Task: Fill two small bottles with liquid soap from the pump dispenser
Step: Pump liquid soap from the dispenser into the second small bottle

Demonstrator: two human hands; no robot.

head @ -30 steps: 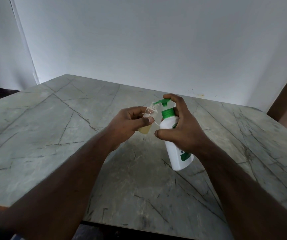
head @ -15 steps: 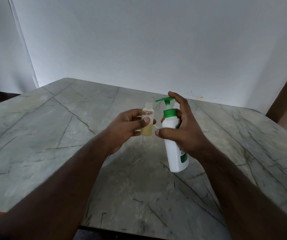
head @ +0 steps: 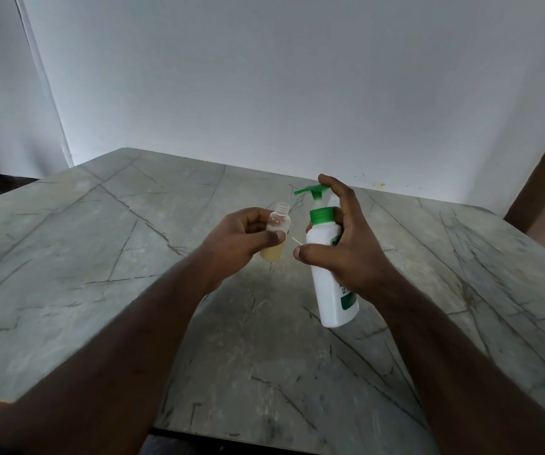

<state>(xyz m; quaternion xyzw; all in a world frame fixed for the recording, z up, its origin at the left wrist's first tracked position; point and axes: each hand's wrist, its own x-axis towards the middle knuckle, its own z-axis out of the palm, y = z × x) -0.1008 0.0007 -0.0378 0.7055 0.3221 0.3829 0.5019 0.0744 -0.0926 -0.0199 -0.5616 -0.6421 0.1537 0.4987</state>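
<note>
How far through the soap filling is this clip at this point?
Partly done: the small bottle in the left hand is uncapped, with yellowish soap only in its lower part. In hand: the right hand grips the dispenser, a finger on its pump head. Left: topping up, plus a second bottle, not identifiable here.

Small bottle clear plastic; pump dispenser white glossy plastic; table smooth veined stone.

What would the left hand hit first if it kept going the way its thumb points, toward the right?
Probably the pump dispenser held in the right hand. The left hand carries the small bottle just beside it, with a narrow gap; depth is uncertain.
</note>
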